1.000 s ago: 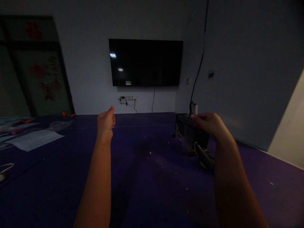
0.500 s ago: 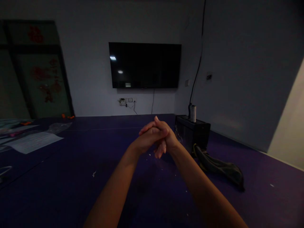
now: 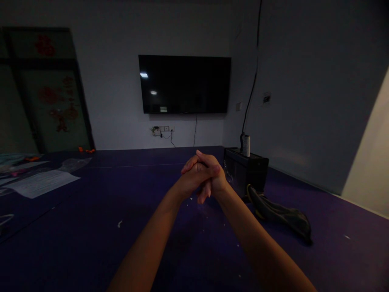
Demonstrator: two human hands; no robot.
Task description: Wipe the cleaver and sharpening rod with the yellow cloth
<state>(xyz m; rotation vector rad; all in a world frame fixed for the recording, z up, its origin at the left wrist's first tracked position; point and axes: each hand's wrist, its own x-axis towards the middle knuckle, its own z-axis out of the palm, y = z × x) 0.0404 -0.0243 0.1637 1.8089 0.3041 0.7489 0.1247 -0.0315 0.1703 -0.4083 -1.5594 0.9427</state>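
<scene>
My left hand [image 3: 191, 181] and my right hand [image 3: 219, 181] are clasped in front of me, both arms stretched forward. Their fingers are interlaced and wrapped round each other, the left thumb lying across the right hand. No object shows between the palms, though the inner side of the clasp is hidden. Beneath them spreads the dark purple floor [image 3: 127, 251]. Just to the right, a black box [image 3: 249, 168] carries a pale cylinder [image 3: 246, 146] on its top.
A dark cloth-like bag [image 3: 282, 213] lies before the box. At left are paper sheets [image 3: 45, 182] and clear plastic [image 3: 73, 163]. A television [image 3: 185, 84] hangs on the far wall above sockets [image 3: 165, 128]. A cable [image 3: 253, 87] runs down the right wall.
My clasped hands have shifted slightly right, and the left hand is turned a little more across the right. The camera view has moved very slightly.
</scene>
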